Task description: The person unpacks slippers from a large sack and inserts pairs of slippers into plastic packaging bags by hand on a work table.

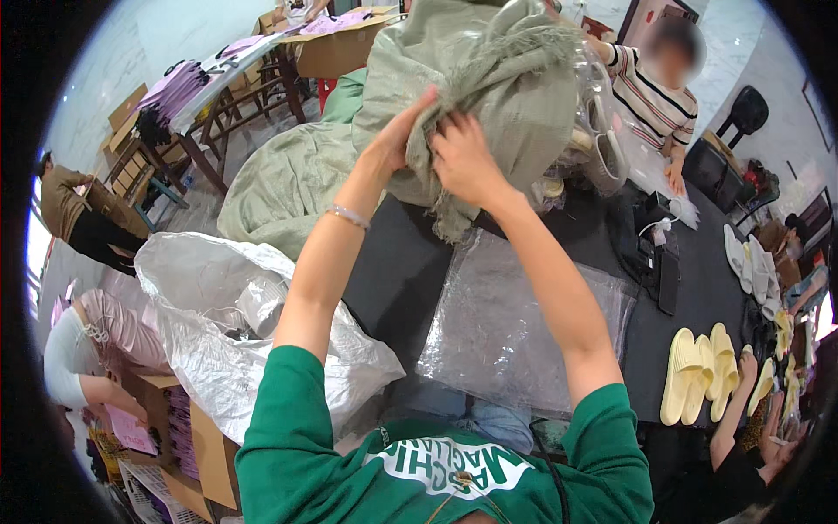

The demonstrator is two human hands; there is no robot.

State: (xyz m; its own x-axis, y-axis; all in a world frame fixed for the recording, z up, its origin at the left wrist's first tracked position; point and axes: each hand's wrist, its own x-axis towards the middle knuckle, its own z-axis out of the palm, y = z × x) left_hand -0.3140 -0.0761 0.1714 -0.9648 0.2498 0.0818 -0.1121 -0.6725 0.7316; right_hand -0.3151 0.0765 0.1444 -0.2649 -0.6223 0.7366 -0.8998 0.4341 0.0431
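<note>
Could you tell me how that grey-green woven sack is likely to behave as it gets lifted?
Probably floppy: the woven sack bunches and folds where the left hand and right hand grip it. Likely awkward too, as its bulk sags between them. The frayed edge suggests a rough, non-slippery surface.

Grey-green woven sack (489, 79) bunched in my left hand (397, 140) and right hand (463, 162), clear flat plastic bag (515, 323) on the worktop below my right hand, crumpled white sack (227, 323) below my left, brown cardboard box (336, 44) far beyond it.
</note>
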